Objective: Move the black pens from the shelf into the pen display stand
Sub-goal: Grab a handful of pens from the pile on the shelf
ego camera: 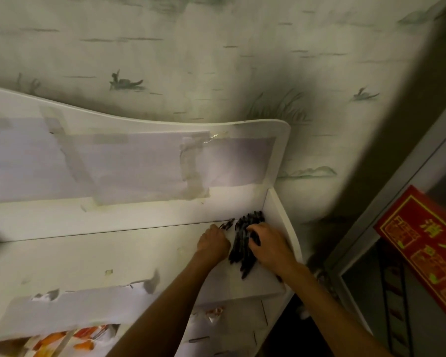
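A pile of several black pens (241,249) lies in the far right corner of the white shelf (93,256), against its side panel. My right hand (268,244) lies over the right side of the pile, its fingers curled round some of the pens. My left hand (213,243) is just left of the pile, its fingers curled round a pen or two (227,224) that stick out towards the back panel. No pen display stand is in view.
The shelf's back panel (139,161) has paper taped over it. A patterned wall rises behind. A red box with yellow characters (422,243) juts in at the right beside a grey frame. Lower shelves with orange packets (62,341) show below.
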Motion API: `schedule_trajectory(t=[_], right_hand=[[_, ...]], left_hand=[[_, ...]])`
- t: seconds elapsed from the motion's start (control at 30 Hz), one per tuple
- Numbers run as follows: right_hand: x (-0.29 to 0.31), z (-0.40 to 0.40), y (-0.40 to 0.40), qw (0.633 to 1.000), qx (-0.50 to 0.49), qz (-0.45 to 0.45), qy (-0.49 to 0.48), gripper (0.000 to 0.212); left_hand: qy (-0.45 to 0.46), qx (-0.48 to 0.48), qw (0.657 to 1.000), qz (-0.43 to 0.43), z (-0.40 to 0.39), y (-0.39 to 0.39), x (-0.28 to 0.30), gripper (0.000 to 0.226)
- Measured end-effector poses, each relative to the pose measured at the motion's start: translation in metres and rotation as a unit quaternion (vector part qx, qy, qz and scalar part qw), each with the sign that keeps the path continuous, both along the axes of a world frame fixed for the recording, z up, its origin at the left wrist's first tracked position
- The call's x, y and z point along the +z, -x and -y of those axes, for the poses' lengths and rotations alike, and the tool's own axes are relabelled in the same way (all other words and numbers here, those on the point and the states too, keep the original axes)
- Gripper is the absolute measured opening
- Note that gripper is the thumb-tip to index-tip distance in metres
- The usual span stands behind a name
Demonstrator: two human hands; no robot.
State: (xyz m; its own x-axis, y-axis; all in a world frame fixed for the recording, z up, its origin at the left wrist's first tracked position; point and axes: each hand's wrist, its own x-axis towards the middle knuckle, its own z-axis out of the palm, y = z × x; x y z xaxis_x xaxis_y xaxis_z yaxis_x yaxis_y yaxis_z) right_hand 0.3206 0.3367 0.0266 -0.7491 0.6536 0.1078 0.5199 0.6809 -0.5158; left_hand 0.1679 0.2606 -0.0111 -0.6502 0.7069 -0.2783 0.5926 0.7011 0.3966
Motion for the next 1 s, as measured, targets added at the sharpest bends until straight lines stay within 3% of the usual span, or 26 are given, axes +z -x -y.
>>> schedule_trajectory(t=[0.13, 0.23, 0.57, 0.8, 1.0], right_hand=[[0.002, -0.002, 0.004, 1.000, -0.006, -0.004, -0.006, 0.035], [0.005, -0.003, 0.005, 1.000, -0.010, -0.003, 0.000, 0.036], [0.007, -0.001, 0.003, 1.000, -0.003, 0.024, 0.004, 0.037], [0.008, -0.002, 0.003, 1.000, 0.005, 0.021, -0.008, 0.033], [0.010, -0.004, 0.006, 1.000, 0.013, 0.016, -0.011, 0.035]], left_hand=[[-0.062, 0.065, 0.992, 0.083, -0.008, -0.006, 0.002, 0.051], [-0.078, 0.072, 0.991, 0.086, -0.010, -0.009, -0.003, 0.068], [-0.072, 0.094, 0.991, 0.054, -0.015, -0.017, -0.004, 0.050], [-0.103, 0.126, 0.986, 0.026, -0.007, -0.015, -0.008, 0.052], [-0.137, 0.122, 0.979, 0.088, 0.002, -0.002, -0.007, 0.029]])
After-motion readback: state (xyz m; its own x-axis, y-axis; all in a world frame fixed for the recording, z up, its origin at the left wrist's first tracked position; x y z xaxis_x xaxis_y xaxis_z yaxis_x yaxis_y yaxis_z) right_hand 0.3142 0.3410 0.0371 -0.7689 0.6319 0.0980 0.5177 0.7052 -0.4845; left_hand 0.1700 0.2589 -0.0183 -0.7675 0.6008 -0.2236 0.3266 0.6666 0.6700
